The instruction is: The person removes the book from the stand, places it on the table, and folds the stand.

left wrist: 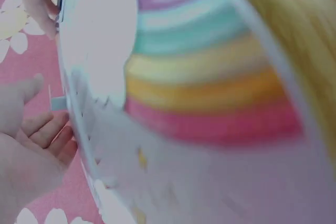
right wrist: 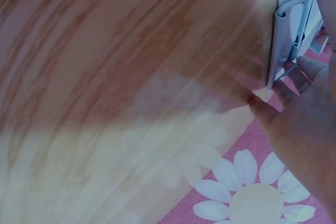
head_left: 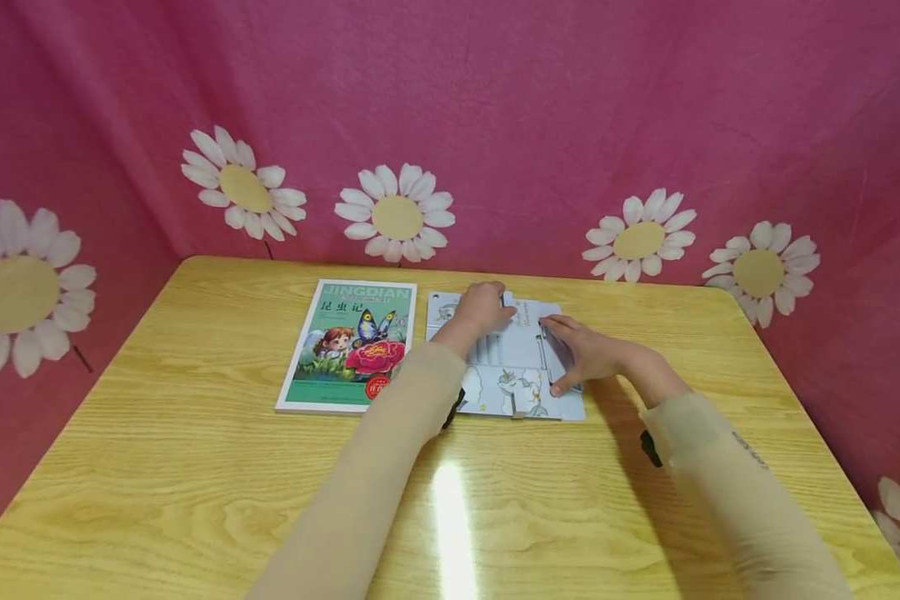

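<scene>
A folding book stand (head_left: 495, 379), pale blue-white with unicorn drawings, lies on the wooden table. Its rainbow-printed panel (left wrist: 205, 66) fills much of the left wrist view, blurred. My left hand (head_left: 482, 308) is at the stand's far edge. There, a small upright tab (left wrist: 59, 103) sits between its spread thumb and relaxed fingers. With thumb and fingertips, my right hand (head_left: 596, 354) holds the two ends of a narrow raised flap (head_left: 558, 354) on the stand's right side. Metal wire parts (right wrist: 296, 3) show beside that hand in the right wrist view.
Left of the stand lies a green-covered book (head_left: 352, 346) with a butterfly and a red flower. Behind the table (head_left: 195, 458) hangs a pink cloth (head_left: 495, 125) with white daisies. A bright light streak reflects off the tabletop near the front.
</scene>
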`<state>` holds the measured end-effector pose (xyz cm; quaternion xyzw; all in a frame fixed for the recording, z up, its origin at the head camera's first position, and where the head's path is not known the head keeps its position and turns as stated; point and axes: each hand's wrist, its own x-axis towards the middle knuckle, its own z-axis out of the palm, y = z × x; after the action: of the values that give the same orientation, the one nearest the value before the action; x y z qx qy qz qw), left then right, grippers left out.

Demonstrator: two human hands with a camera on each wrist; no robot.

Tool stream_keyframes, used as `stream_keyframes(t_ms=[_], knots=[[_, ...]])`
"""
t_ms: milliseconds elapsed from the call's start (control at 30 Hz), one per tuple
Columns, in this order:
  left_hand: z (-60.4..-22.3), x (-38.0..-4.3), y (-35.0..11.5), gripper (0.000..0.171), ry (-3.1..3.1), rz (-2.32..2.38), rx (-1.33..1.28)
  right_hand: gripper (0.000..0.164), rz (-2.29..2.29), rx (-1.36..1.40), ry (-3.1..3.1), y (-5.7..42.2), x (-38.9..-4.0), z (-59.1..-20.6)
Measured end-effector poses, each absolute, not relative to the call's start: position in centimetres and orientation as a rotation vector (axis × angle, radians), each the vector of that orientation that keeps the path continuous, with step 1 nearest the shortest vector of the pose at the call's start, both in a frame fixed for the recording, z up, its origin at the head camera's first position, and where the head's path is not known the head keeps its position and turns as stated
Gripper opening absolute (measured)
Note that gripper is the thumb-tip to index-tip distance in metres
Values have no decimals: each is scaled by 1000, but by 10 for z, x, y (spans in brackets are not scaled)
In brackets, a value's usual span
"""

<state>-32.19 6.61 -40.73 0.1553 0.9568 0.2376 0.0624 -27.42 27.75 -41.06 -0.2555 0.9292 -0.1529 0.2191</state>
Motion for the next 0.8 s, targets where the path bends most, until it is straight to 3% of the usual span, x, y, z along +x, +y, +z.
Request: stream_keyframes(t_ms=[300, 567, 800], knots=[[-386, -314, 53, 61, 2782, 777, 544, 120, -393, -703, 2567, 270, -273, -398], [-358, -297, 33, 60, 2792, 807, 706, 99, -531, -704, 2621, 267, -263, -354], [-329, -275, 5, 65, 2845, 793, 757, 95, -600, -741, 2749, 272, -248, -318]])
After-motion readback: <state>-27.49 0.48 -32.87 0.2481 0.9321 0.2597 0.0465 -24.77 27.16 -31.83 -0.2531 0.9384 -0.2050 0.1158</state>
